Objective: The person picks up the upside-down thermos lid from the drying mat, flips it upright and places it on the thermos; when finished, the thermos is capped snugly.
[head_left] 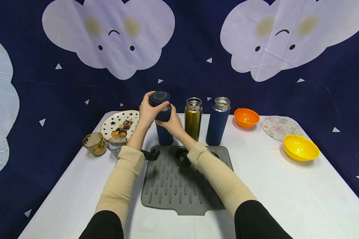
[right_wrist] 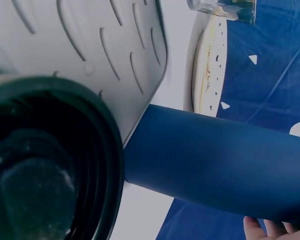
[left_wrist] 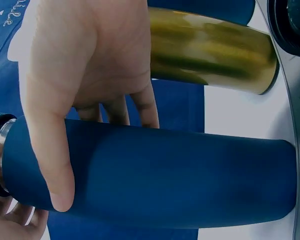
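Held bottle, blue [head_left: 164, 134]: one, standing by the mat's [head_left: 167, 199] far edge, toward its left corner. Right hand [head_left: 174, 124] grips the body, presumably to steady it; left hand [head_left: 146, 113] is clamped about the cap [head_left: 160, 96], likely for control.
Uncapped bottles: two, gold bottle [head_left: 192, 122] and second blue bottle [head_left: 217, 127], behind the mat, probably for easy reach.
Black lid [head_left: 182, 157]: one, on the mat; possibly another, partly hidden.
Left of mat: two glasses [head_left: 94, 146], one star plate [head_left: 119, 118].
Right of mat: two bowls, orange bowl [head_left: 246, 118] and yellow bowl [head_left: 300, 149]; one floral plate [head_left: 284, 126]; apparently kept aside for working room.
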The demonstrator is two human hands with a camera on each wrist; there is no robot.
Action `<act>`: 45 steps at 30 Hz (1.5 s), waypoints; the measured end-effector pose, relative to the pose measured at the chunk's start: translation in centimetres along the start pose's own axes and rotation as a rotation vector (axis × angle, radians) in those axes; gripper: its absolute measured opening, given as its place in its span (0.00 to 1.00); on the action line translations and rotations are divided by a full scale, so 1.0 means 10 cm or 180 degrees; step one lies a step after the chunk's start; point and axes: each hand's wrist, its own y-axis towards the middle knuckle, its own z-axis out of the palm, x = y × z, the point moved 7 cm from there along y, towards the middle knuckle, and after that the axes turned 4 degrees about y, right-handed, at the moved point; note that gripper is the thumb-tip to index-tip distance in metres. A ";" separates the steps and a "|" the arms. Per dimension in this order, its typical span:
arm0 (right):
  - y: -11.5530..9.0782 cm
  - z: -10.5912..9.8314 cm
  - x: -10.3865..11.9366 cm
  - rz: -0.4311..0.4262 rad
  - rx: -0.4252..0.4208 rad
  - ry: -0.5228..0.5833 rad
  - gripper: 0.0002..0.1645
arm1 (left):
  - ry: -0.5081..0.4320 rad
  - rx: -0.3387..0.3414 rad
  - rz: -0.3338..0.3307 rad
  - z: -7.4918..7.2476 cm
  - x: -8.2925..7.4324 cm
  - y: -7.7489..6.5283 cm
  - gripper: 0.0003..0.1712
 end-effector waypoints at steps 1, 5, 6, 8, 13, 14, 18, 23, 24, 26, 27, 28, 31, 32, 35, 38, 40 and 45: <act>0.00 0.00 -0.01 0.0004 0.0005 -0.0015 0.54 | -0.0011 -0.0005 0.0001 0.00 0.01 0.00 0.40; -0.01 0.00 -0.02 0.0007 0.0027 -0.0013 0.53 | -0.0095 -0.0022 0.0011 0.02 0.03 -0.01 0.39; -0.01 -0.01 -0.03 0.0001 0.0026 -0.0009 0.53 | -0.0124 -0.0023 0.0018 0.03 0.03 -0.02 0.39; -0.01 -0.02 -0.03 -0.0031 0.0018 0.0002 0.54 | -0.0163 -0.0042 0.0029 0.05 0.03 -0.02 0.39; 0.00 -0.04 -0.03 -0.0085 0.0016 0.0003 0.54 | -0.0205 -0.0098 0.0066 0.08 0.03 0.00 0.39; 0.00 -0.05 -0.03 -0.0086 0.0023 -0.0001 0.54 | -0.0202 -0.0108 0.0081 0.08 0.02 0.00 0.39; 0.00 -0.05 -0.02 -0.0088 0.0046 -0.0010 0.55 | -0.0141 -0.0135 0.0153 0.09 0.02 0.01 0.40; 0.00 -0.05 -0.03 -0.0065 0.0055 -0.0068 0.55 | -0.0064 -0.0156 0.0190 0.08 0.05 -0.01 0.39; 0.00 -0.05 -0.03 -0.0065 0.0052 -0.0080 0.55 | -0.0071 -0.0155 0.0188 0.08 0.06 -0.02 0.39; 0.00 -0.05 -0.03 -0.0074 0.0047 -0.0099 0.55 | -0.0112 -0.0135 0.0180 0.08 0.08 -0.03 0.39; 0.00 -0.05 -0.03 -0.0074 0.0045 -0.0112 0.55 | -0.0145 -0.0118 0.0173 0.08 0.09 -0.03 0.39; 0.00 -0.05 -0.03 -0.0082 0.0045 -0.0116 0.55 | -0.0171 -0.0104 0.0159 0.08 0.10 -0.03 0.39; 0.00 -0.04 -0.02 -0.0071 0.0039 -0.0124 0.55 | -0.0245 -0.0008 0.0122 0.08 0.14 0.00 0.40; 0.00 -0.04 -0.02 -0.0064 0.0039 -0.0114 0.55 | -0.0267 0.0031 0.0119 0.08 0.16 0.01 0.40; -0.01 -0.03 -0.03 -0.0053 0.0054 -0.0088 0.55 | -0.0341 0.0136 0.0171 0.07 0.20 0.03 0.40; -0.01 -0.02 -0.02 -0.0085 0.0069 -0.0038 0.55 | -0.0698 0.0237 0.0300 0.07 0.23 0.04 0.40; -0.01 -0.02 -0.02 -0.0102 0.0082 -0.0010 0.54 | -0.0989 0.0276 0.0329 0.08 0.26 0.03 0.38; -0.01 -0.01 -0.02 -0.0075 0.0115 -0.0023 0.54 | -0.1220 0.0231 0.0335 0.11 0.25 0.01 0.39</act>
